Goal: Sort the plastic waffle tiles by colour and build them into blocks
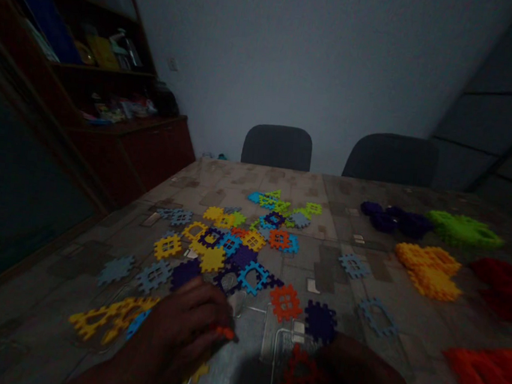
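Observation:
Many flat plastic interlocking tiles in yellow, blue, purple, orange and green lie scattered across a patterned table. My left hand rests at the near edge with its fingers curled, pinching a small orange tile. My right hand lies dark at the lower right, next to a red tile and a purple tile. Its fingers are too dim to read. An orange tile lies just beyond both hands.
Sorted heaps sit on the right: purple, green, yellow, dark red and orange. Two grey chairs stand at the far edge. A dark wooden shelf unit fills the left wall.

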{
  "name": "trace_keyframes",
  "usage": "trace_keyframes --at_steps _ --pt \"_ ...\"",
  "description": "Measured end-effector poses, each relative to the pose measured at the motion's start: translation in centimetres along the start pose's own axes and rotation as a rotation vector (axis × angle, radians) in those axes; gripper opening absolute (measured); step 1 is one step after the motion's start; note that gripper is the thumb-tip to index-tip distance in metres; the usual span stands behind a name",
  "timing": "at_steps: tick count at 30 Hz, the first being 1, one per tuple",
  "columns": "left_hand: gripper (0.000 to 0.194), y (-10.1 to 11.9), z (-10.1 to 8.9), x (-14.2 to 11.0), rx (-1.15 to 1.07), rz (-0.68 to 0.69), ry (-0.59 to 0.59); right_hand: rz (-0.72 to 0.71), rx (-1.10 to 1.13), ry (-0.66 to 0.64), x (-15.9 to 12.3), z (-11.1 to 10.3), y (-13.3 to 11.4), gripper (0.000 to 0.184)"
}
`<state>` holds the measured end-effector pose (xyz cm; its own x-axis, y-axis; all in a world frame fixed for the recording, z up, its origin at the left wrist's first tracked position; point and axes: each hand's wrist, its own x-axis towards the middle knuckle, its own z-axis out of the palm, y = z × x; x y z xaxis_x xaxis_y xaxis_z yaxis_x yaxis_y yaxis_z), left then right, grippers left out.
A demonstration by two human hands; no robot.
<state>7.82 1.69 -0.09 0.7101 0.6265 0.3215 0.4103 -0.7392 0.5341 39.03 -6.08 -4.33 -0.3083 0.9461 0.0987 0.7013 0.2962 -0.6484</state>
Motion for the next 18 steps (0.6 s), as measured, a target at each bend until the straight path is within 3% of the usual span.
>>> trace_keyframes --at_steps 4,6,8,10,14,18 --pt "0.03 1.4 4.0 1.9 -0.182 0.146 0.104 0.002 0.059 0.049 -0.3 -0.1 0.1 0.017" --pt "0.036 1.9 5.8 2.5 -0.362 0.062 0.12 -0.009 0.072 0.097 -0.5 -0.3 0.3 0.018" --pt "0.047 2.5 7.1 3.0 -0.598 -0.066 0.057 -0.038 0.095 0.118 -0.5 -0.4 0.5 0.018" --pt "0.047 3.2 7.8 3.5 -0.742 -0.036 -0.029 -0.086 0.152 0.112 -0.4 -0.5 0.6 0.017" --pt "0.051 3.8 8.1 4.6 -0.66 0.221 -0.041 -0.1 0.274 0.083 0.0 -0.5 0.1 0.022" --pt "0.044 2.7 8.3 4.9 -0.52 0.236 0.006 -0.085 0.276 0.049 0.1 -0.8 -0.6 0.021"
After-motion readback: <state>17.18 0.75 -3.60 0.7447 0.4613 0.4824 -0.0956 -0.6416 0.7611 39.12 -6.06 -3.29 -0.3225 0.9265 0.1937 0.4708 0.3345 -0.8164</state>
